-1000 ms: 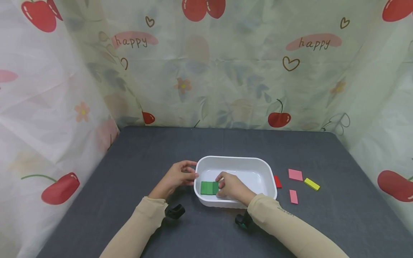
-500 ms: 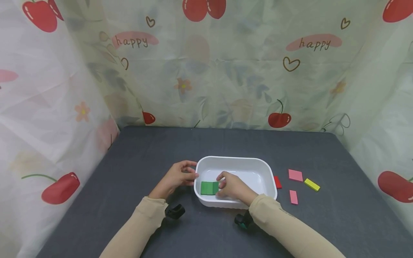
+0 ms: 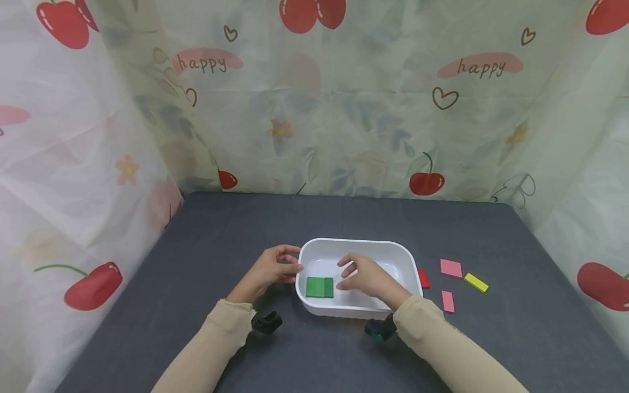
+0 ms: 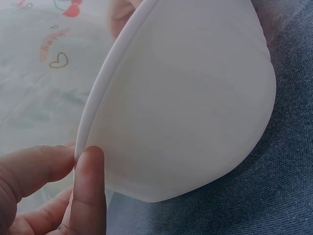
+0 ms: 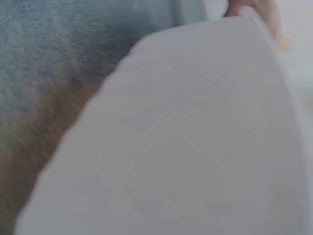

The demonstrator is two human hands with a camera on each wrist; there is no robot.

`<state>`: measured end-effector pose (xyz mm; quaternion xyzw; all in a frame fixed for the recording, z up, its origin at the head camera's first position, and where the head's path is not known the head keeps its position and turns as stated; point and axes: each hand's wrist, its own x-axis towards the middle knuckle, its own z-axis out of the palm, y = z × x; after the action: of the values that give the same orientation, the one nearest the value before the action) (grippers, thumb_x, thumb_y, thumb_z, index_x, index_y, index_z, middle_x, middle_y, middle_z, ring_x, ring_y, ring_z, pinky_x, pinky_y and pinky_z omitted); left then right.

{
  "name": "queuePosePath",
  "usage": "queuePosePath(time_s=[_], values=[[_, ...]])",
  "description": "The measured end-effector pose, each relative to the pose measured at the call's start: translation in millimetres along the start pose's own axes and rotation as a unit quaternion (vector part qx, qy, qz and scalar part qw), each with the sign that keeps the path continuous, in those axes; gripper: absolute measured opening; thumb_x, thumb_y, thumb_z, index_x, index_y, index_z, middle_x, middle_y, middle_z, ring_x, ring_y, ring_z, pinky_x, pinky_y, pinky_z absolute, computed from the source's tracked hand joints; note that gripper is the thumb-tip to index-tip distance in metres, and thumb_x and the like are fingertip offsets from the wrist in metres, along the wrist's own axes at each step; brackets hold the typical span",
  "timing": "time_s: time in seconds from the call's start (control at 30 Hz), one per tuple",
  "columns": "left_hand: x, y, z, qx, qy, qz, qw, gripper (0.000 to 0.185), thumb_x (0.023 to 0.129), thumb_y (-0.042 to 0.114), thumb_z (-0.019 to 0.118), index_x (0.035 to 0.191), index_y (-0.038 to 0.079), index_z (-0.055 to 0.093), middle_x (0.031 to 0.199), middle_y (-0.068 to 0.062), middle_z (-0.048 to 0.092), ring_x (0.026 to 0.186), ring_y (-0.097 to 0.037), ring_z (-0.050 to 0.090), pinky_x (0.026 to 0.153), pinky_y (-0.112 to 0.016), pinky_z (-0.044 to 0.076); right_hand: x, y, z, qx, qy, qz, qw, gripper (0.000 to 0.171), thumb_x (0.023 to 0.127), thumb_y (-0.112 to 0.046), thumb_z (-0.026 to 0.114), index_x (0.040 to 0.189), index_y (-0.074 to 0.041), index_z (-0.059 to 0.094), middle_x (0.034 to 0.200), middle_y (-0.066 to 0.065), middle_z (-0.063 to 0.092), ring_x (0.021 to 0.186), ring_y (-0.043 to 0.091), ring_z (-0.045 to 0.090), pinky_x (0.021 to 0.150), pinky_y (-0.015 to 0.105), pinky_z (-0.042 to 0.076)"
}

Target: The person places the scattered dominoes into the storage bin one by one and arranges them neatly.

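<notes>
Left hand (image 3: 269, 271): pinched the white tub (image 3: 358, 240) by its left rim.
Right hand (image 3: 371, 277): hung over the tub with thumb and fingers apart.
Green blocks (image 3: 318, 287): lay in the tub's left end, just beside the right hand.

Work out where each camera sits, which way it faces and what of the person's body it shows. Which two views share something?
Head: worn on the head, facing forward and down at the dark table and white tub; forearms, left hand and right hand show.
Left wrist: faces the tub's outer wall; left-hand fingers show at its rim, part of another hand above.
Right wrist: faces the tub's outside, blurred; a bit of hand shows, whose is unclear.
Shared: head and left wrist both show the left hand at the rim.
</notes>
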<state>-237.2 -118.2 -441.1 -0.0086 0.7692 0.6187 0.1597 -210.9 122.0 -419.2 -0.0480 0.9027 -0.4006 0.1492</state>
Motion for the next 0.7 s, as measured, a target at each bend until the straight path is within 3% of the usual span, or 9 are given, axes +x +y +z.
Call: queuePosePath(time_s=[0.33,0.57,0.7], values=[[0.2,0.0,0.0,0.001,-0.001,-0.001,1.0,0.049,0.083,0.004,0.075,0.129,0.008,0.057,0.096,-0.011,0.064,0.072,-0.016,0.064,0.066,-0.029,0.06,-17.1,3.6,-38.0,0.029,0.009,-0.011,0.999,0.05,0.081,-0.016,0.078,0.125,-0.005,0.058,0.106,0.01,0.064,0.094,0.022,0.061,0.078,0.034,0.052],[0.7,-0.3,-0.3,0.005,0.004,-0.008,0.9999,0.05,0.083,0.006,0.075,0.129,0.009,0.057,0.097,-0.011,0.064,0.073,-0.016,0.064,0.067,-0.028,0.06,-30.2,15.2,-68.0,0.061,0.022,-0.008,0.998,0.055,0.085,-0.021,0.075,0.132,-0.005,0.052,0.119,0.017,0.06,0.108,0.03,0.062,0.092,0.046,0.053],[0.2,0.0,-0.1,0.002,0.005,-0.009,0.9999,0.05,0.083,0.005,0.075,0.129,0.009,0.057,0.096,-0.011,0.064,0.073,-0.016,0.063,0.066,-0.029,0.059,-38.1,21.6,-84.4,0.067,0.042,-0.002,0.997,0.056,0.087,-0.022,0.073,0.135,-0.004,0.049,0.125,0.02,0.057,0.112,0.033,0.06,0.093,0.044,0.054]])
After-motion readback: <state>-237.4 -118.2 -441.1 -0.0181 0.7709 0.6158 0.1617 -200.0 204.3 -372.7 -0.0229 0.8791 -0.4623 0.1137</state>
